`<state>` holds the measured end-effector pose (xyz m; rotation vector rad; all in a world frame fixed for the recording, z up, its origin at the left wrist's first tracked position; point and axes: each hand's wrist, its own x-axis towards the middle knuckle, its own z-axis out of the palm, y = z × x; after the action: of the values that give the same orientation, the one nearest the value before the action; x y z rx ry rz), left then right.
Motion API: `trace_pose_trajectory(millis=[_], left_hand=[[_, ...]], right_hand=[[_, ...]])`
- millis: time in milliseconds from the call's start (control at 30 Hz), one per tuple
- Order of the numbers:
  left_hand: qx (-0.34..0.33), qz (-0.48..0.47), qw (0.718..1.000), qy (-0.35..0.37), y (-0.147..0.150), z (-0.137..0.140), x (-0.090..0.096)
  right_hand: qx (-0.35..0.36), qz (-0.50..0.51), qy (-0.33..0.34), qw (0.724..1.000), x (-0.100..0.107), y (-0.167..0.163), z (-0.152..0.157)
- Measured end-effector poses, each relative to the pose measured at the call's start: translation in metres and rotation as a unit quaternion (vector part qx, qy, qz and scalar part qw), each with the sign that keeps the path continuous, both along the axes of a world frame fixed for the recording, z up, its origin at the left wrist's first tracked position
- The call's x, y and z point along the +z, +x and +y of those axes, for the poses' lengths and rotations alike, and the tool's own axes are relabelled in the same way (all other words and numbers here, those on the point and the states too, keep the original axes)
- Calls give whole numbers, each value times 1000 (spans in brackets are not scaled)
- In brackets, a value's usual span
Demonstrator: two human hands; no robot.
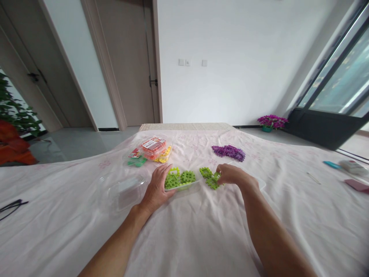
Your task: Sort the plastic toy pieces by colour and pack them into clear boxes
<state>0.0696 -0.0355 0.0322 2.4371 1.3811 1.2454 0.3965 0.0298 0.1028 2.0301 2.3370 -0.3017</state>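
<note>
My left hand point(158, 186) grips the left side of a clear plastic container point(186, 187), which stands on the cloth. Inside the container lie several green interlocking plastic pieces point(188, 177), notched along their edges. To its right my right hand point(232, 175) has its fingers closed on a green interlocking piece point(213, 182), partly hidden by the fingertips. Touching or overlapping that piece is another green piece point(205, 172) on the cloth. Behind my right wrist shows the edge of a translucent lid or tray point(262, 184), mostly covered by the arm.
Purple pieces point(229, 152) lie in a pile at the back right. At the back left are a clear box of orange-red pieces point(154, 147), yellow pieces point(164, 155) and packed green pieces point(137, 161). An open clear container point(123, 190) stands left; a blue object point(332, 165) lies far right.
</note>
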Motion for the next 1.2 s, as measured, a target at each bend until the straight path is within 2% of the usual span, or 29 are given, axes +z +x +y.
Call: trace_pose_trajectory(millis=[100, 233, 367, 567, 733, 967, 1200], left_hand=[[-3, -5, 1000, -5, 0, -1, 1], [-7, -12, 1000, -9, 3, -3, 3], [-20, -23, 999, -14, 9, -7, 6], [-22, -34, 999, -19, 14, -8, 4], [-23, -47, 998, -25, 14, -8, 3], [-20, -37, 999, -19, 14, -9, 4], [-24, -24, 999, -10, 14, -9, 4]], right_hand=[[24, 42, 85, 995, 15, -6, -5], [128, 171, 154, 965, 27, -35, -14], [225, 235, 163, 932, 28, -73, -26], [278, 202, 125, 931, 17, -112, -39], [270, 187, 116, 937, 9, -122, -41], [181, 112, 89, 973, 11, -122, -44], [184, 166, 76, 966, 10, -130, -48]])
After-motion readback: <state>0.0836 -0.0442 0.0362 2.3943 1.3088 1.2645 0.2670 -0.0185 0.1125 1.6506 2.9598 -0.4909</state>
